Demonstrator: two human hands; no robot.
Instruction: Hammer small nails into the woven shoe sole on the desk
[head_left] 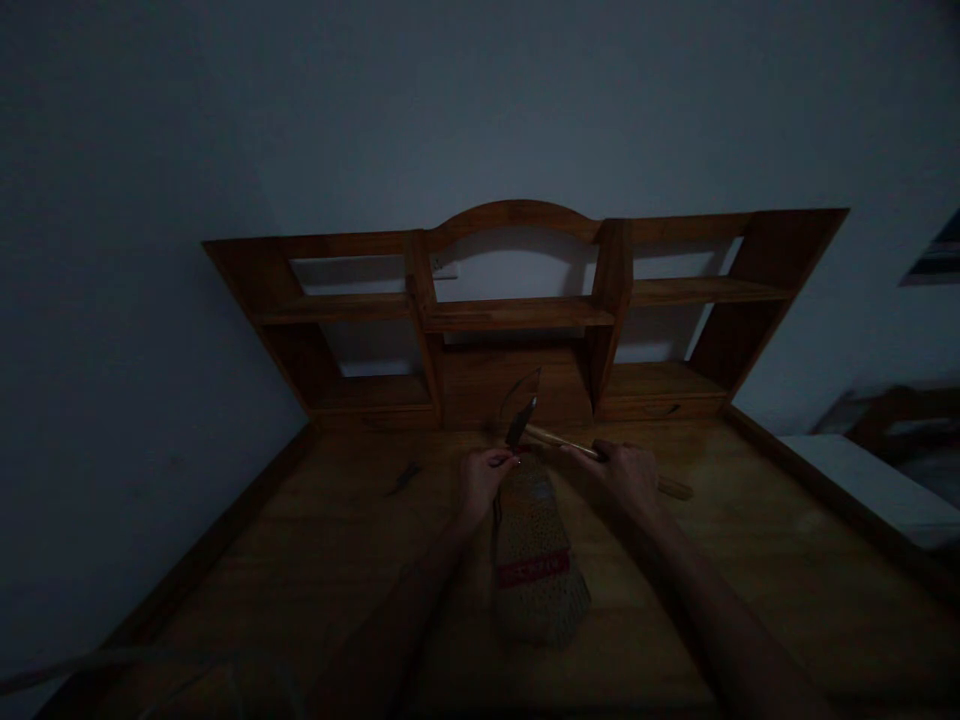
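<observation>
My right hand (628,474) is wrapped around the wooden handle of a hammer (559,437), whose dark head (517,425) points up and left over the desk. My left hand (478,478) is closed in a pinch just below that head; a small thing with a bright tip shows at its fingertips, too dim to name. Beneath the fingers lies a tan, speckled, broom-like piece (532,520) with a red band and a frayed lower end. A thin curved strip or wire (516,385) rises above the hammer head.
The wooden desk (360,580) has a raised shelf unit (517,315) at its back against the wall. A small dark tool (406,476) lies left of my left hand. At right stand a white surface (870,480) and a wooden chair back (907,410). The room is dim.
</observation>
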